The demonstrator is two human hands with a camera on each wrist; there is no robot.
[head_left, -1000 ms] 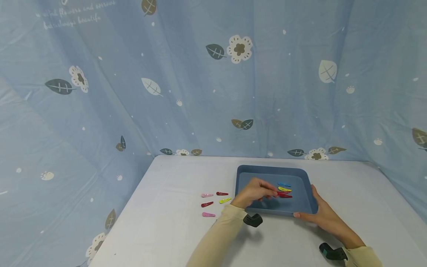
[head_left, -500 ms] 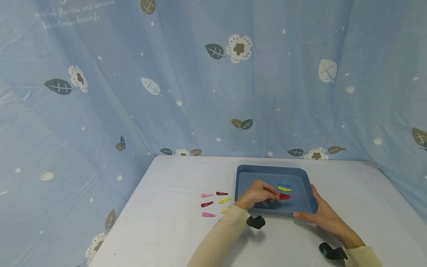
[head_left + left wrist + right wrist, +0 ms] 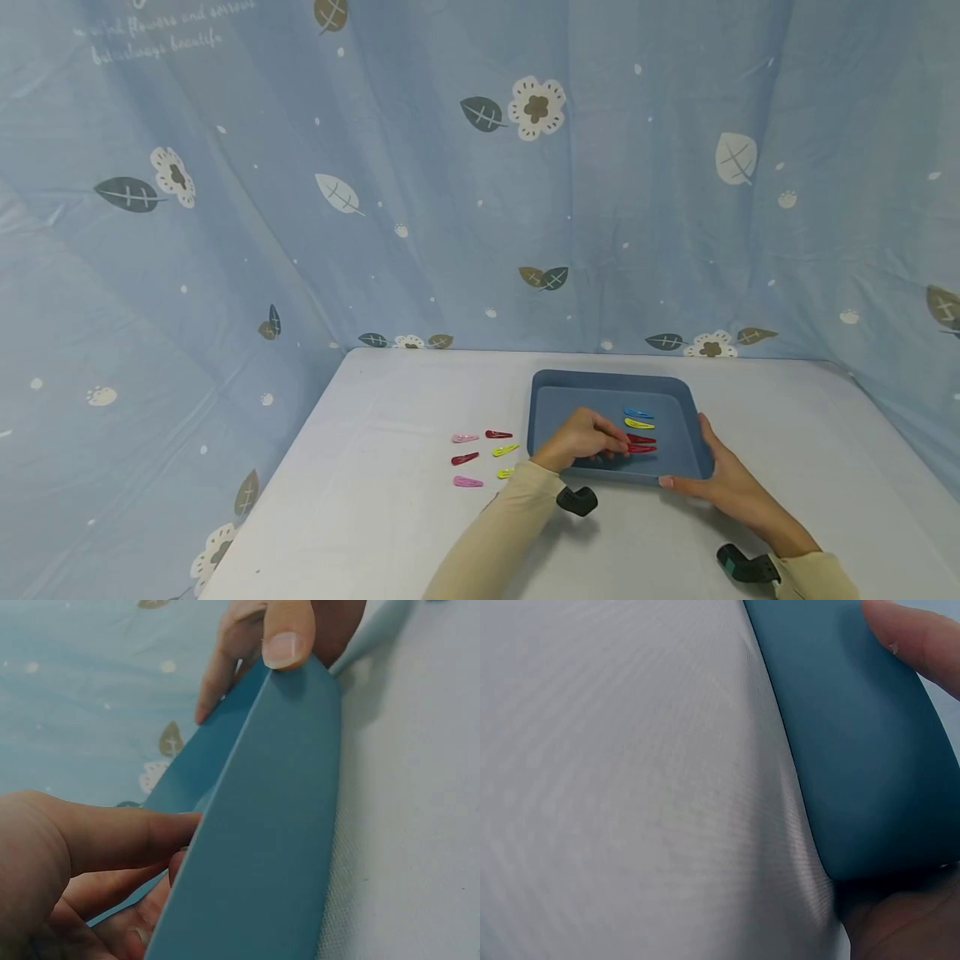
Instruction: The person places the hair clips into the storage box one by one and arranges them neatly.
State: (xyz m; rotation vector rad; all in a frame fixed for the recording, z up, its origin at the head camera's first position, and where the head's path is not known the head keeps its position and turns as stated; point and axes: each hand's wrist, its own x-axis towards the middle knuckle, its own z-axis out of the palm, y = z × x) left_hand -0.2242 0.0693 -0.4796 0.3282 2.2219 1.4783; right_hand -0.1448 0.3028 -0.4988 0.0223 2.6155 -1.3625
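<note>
1. I have the left hand (image 3: 588,439) reaching in over the near wall of the blue tray (image 3: 603,380), back of the hand up, thumb and forefinger pinching the left end of the held red clip (image 3: 643,449).
2. My right hand (image 3: 722,485) grips the tray's near right corner, thumb on the near wall, fingers along the right side; the left wrist view shows that thumb pressing the rim.
3. The held red clip is inside the tray, toward the near right. Its long axis runs left to right, about in line with the near rim, and its free end points right. The tray wall hides it in my left wrist view.
4. Just beyond it lies the second red clip (image 3: 645,439), nearly parallel, then the yellow clip (image 3: 640,423) and the blue clip (image 3: 638,412), forming a column.
5. Compared with a second ago, when the two red clips overlapped in my head view, the held one is now nearer the front wall and a slim gap shows between them. The blue and yellow clips keep their places.
6. Farther left, on the white desk (image 3: 390,417), I see pink clips (image 3: 468,482), dark red clips (image 3: 465,459) and yellow-green clips (image 3: 506,450), one partly behind the left sleeve (image 3: 487,537).
</note>
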